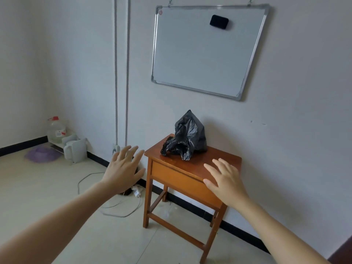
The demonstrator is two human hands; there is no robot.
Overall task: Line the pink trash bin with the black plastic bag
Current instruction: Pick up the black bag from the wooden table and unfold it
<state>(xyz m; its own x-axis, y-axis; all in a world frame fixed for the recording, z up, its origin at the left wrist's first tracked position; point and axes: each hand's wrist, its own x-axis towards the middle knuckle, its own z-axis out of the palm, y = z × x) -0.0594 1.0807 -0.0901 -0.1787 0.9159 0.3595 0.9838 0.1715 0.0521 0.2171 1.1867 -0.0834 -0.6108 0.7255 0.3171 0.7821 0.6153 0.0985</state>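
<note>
- The black plastic bag [185, 139] sits crumpled in a loose, peaked heap on the small wooden table [224, 159], toward the back left of the top, close to the wall.
- No pink bin shows from where I stand.
- The left hand [123, 166] is held out in the air to the left of the table, fingers spread wide, gripping nothing.
- The right hand [224, 180] reaches over the table's front right part, fingers spread and empty; I cannot tell if it touches the wood.
- Both hands are apart from the bag, with bare tabletop between the right hand and the bag.
- A whiteboard [205, 52] hangs tilted on the wall above, a black eraser [219, 22] stuck to it.
- On the floor left of the table lie loose cables [114, 208], partly behind the left hand.
- In the far corner stand a clear water jug [56, 131], a white kettle [75, 150] and something purple [42, 153] on the floor.
</note>
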